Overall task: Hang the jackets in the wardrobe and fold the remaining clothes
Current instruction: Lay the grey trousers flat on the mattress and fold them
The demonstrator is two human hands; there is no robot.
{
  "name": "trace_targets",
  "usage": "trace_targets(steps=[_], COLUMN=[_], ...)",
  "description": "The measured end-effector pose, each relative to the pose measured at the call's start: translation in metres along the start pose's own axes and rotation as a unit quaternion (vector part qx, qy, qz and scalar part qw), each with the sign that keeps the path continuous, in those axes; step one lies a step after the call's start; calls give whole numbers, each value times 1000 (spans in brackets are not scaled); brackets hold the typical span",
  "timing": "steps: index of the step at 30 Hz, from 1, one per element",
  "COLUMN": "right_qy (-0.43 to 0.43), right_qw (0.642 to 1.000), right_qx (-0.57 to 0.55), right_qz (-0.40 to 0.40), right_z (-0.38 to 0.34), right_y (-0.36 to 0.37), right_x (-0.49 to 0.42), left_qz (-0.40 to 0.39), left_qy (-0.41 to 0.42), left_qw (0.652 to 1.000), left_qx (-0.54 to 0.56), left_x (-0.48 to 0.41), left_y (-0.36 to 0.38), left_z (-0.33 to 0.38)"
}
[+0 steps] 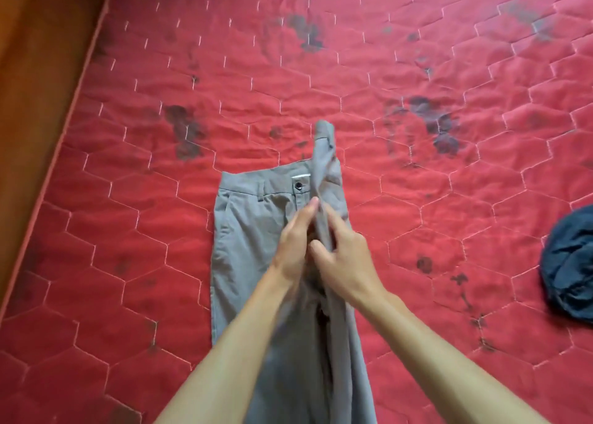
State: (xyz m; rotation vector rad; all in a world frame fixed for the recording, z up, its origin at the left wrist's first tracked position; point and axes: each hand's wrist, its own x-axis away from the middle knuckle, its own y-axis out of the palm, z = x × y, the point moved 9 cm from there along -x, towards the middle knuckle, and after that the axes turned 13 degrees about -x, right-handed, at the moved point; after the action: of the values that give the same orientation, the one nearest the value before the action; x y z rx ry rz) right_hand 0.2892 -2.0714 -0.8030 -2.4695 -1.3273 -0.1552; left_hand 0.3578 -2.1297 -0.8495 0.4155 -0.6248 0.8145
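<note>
Two bare hands meet over one pair of grey trousers (pixel 247 231), which lies flat on a red quilted mattress (pixel 417 199), waistband away from the person, legs running down toward the bottom edge between the forearms. Dark button (pixel 299 185) shows at the waistband, just beyond the hands. The left half of the trousers is spread smooth. The right half is gathered into a raised ridge of cloth that runs from the hands up past the waistband and ends in a lifted corner above the mattress.

The right hand (pixel 346 256) grips that ridge: fingers (pixel 333 218) curled over it from the right side, thumb on the near side, cloth clamped between them. The left hand (pixel 293 243) sits touching the ridge from the left, one long finger stretched along the cloth toward the button. The rest of its fingers are hidden behind the fold, so cannot tell whether they clamp the cloth or only press against it. The hands are touching or almost touching each other; motion blur on both.

A crumpled dark blue garment (pixel 571 263) lies at the right edge of the mattress, well apart from the trousers. The mattress has hexagon stitching and dark blotches scattered over it. A brown wooden surface (pixel 32 102) borders the mattress on the left.
</note>
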Motion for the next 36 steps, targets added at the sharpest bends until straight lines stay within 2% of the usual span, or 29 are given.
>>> trace_targets(steps=[4, 6, 7, 8, 11, 13, 14, 15, 17, 19, 22, 24, 26, 27, 28, 30, 31, 34, 36], right_qy=[-32, -15, -4, -3, 18, 127, 198, 263, 347, 386, 405, 466, 537, 550, 548, 537, 530, 506, 469], right_qw=[989, 985, 986, 989, 994, 975, 964, 953, 936, 920, 910, 877, 821, 805, 804, 811, 797, 694, 649], right_qx=[17, -27, -59, -84, -56, 0, 24, 31, -22, -60, -66, -41, -27, -51, -88, -201, -285, -503, -577], right_qz=[-141, -167, -155, -118, 96, 182, 178, 147, 53, -25, -55, -106, -192, -216, -213, -118, -52, 99, 161], right_z=[-28, -29, -24, -20, 18, 62, 86, 109, 136, 140, 140, 150, 152, 152, 151, 152, 155, 155, 156], right_y=[73, 88, 88, 83, 35, 8, 2, 2, 15, 30, 31, 34, 44, 51, 57, 61, 62, 70, 63], right_x=[1, 1, 0, -1, -3, 1, 1, 2, 5, 13, 34, 59, 89, 100, 104, 103, 103, 106, 111], left_qz=[46, 59, 52, 45, 64, 107, 126, 137, 144, 147, 138, 126, 120, 122, 125, 137, 144, 171, 194], left_qy=[-22, -38, -53, -69, -116, -120, -114, -109, -106, -104, -92, -86, -84, -82, -79, -72, -71, -59, -38], left_qw=[996, 997, 997, 997, 991, 987, 985, 984, 984, 984, 986, 988, 989, 989, 989, 988, 987, 983, 977], left_qx=[-70, -34, -12, 2, 34, 29, 23, 21, 20, 15, 9, 9, 5, 3, -1, -13, -18, -42, -80], left_x=[-12, -18, -19, -23, -35, -43, -45, -47, -50, -53, -56, -56, -57, -56, -56, -56, -55, -53, -55], left_y=[-62, -93, -106, -119, -159, -183, -191, -195, -197, -199, -200, -200, -201, -201, -202, -202, -201, -204, -210], left_z=[36, 34, 31, 23, -13, -35, -42, -46, -48, -47, -41, -38, -37, -37, -37, -38, -39, -41, -39])
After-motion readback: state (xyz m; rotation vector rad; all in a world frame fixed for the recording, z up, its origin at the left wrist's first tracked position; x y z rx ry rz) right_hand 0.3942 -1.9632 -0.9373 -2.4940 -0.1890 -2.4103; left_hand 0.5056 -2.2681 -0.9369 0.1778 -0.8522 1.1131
